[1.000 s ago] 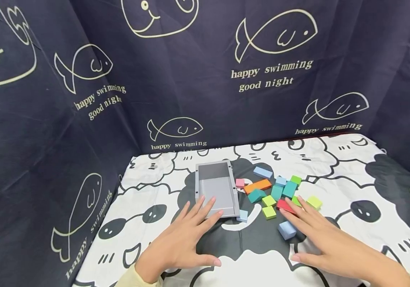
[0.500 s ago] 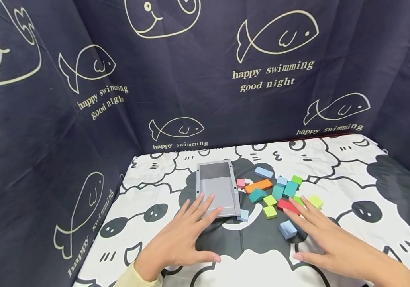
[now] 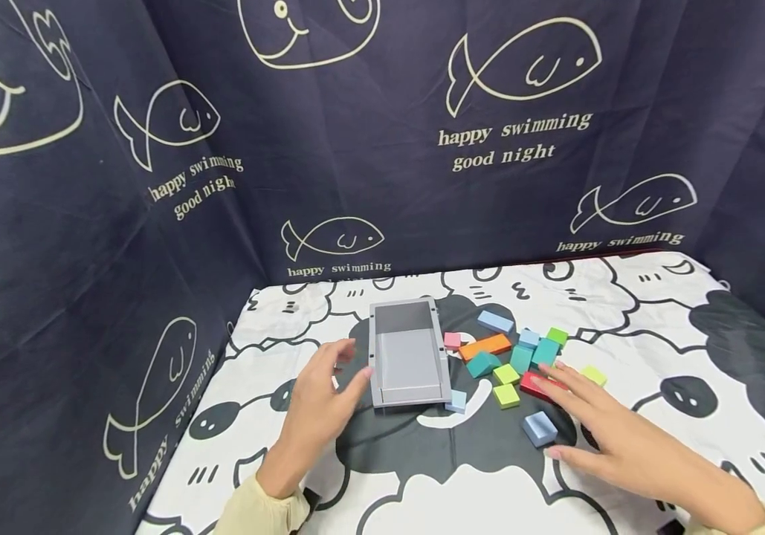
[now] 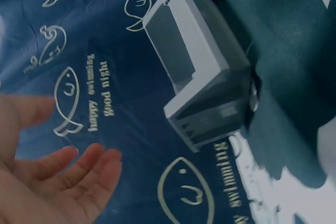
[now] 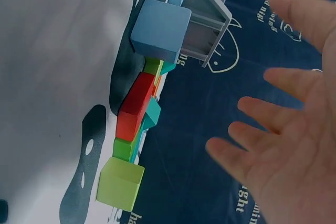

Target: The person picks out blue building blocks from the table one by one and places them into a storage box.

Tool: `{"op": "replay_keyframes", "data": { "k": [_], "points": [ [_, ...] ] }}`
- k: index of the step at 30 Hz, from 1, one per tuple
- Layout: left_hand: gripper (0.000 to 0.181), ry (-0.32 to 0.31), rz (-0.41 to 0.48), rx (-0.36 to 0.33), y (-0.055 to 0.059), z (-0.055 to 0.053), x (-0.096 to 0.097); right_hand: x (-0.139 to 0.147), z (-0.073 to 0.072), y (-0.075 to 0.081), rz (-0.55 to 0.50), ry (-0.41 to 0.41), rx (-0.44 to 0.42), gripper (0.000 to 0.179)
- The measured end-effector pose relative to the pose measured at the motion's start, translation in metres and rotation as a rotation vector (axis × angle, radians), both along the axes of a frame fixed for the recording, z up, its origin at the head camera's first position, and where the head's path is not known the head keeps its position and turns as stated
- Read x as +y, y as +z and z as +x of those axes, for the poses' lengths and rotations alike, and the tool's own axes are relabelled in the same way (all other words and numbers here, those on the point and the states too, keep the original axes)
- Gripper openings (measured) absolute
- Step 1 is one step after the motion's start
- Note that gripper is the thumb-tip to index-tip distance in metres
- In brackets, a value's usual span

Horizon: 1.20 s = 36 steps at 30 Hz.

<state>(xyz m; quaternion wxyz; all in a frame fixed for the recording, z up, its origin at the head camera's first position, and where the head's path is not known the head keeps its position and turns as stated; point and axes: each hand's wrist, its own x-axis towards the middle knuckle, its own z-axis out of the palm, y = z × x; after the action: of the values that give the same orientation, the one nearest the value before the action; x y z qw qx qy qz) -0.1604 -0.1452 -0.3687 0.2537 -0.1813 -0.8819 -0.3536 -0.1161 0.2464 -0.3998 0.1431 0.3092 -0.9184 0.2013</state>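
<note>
A grey rectangular box (image 3: 412, 360) lies open side up on the cloth, with nothing inside. My left hand (image 3: 320, 397) hovers at its left side, fingers bent loosely and thumb tip near the rim; the left wrist view shows a gap between the fingers (image 4: 86, 174) and the box (image 4: 223, 108). To the right of the box, several coloured blocks are scattered. My right hand (image 3: 612, 438) is held over their right side with fingers spread, overlapping a red block (image 3: 537, 385). A blue block (image 3: 540, 429) sits close to its thumb. Neither hand holds anything.
An orange bar (image 3: 485, 347), a teal triangular block (image 3: 482, 364), yellow-green cubes (image 3: 506, 396) and a pink block (image 3: 452, 340) are among the loose pieces. A light blue block (image 3: 456, 401) touches the box's front right corner. Dark curtains (image 3: 355, 148) rise behind and at the left.
My left hand has moved from over the box's front edge to its left side, turning and bending its fingers. The right hand stays nearly in place; the blocks and box remain where they were.
</note>
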Motion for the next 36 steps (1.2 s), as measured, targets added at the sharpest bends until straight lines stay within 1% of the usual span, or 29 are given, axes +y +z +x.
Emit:
{"op": "replay_keyframes", "data": {
  "k": [1,3,6,8,9,11,13,14,16,17,22,24,26,28,32,36],
  "points": [
    [0.038,0.015,0.050,-0.031,0.000,-0.003,-0.001,-0.001,-0.002,0.000,-0.006,-0.012,0.013,0.079],
    [0.029,0.042,0.126,-0.076,-0.002,-0.009,-0.003,-0.001,-0.006,0.001,-0.022,-0.022,0.068,0.075],
    [0.020,0.088,0.188,-0.134,-0.007,-0.018,-0.005,-0.003,-0.013,0.002,-0.089,0.000,0.155,0.056],
    [0.016,0.115,0.207,-0.169,-0.011,-0.025,-0.006,-0.003,-0.020,0.002,-0.131,0.036,0.231,0.031],
    [0.016,0.127,0.210,-0.191,-0.013,-0.027,-0.007,-0.003,-0.022,0.003,-0.148,0.053,0.256,0.021],
    [0.017,0.137,0.214,-0.233,-0.018,-0.032,-0.007,-0.004,-0.027,0.003,-0.173,0.076,0.284,0.014],
    [0.019,0.128,0.212,-0.273,-0.023,-0.035,-0.007,-0.004,-0.030,0.002,-0.160,0.069,0.294,0.013],
    [0.021,0.121,0.207,-0.291,-0.025,-0.036,-0.006,-0.005,-0.032,0.002,-0.152,0.065,0.285,0.017],
    [0.022,0.099,0.196,-0.316,-0.029,-0.038,-0.005,-0.005,-0.034,0.000,-0.127,0.060,0.250,0.033],
    [0.022,0.086,0.192,-0.326,-0.031,-0.038,-0.005,-0.006,-0.035,0.000,-0.109,0.058,0.231,0.036],
    [0.023,0.043,0.172,-0.349,-0.038,-0.039,-0.003,-0.006,-0.037,-0.007,-0.019,0.070,0.095,0.032],
    [0.023,0.037,0.169,-0.356,-0.039,-0.039,-0.002,-0.005,-0.037,-0.010,0.019,0.077,0.035,0.030],
    [0.023,0.033,0.165,-0.361,-0.042,-0.039,-0.001,-0.004,-0.037,-0.013,0.043,0.085,-0.007,0.030],
    [0.022,0.034,0.167,-0.371,-0.044,-0.038,-0.001,-0.003,-0.037,-0.016,0.057,0.097,-0.021,0.030],
    [0.020,0.032,0.181,-0.393,-0.047,-0.039,0.000,-0.003,-0.037,-0.021,0.059,0.112,-0.014,0.030],
    [0.020,0.012,0.190,-0.402,-0.050,-0.041,0.001,-0.002,-0.036,-0.023,0.045,0.126,-0.028,0.029]
  ]
}}
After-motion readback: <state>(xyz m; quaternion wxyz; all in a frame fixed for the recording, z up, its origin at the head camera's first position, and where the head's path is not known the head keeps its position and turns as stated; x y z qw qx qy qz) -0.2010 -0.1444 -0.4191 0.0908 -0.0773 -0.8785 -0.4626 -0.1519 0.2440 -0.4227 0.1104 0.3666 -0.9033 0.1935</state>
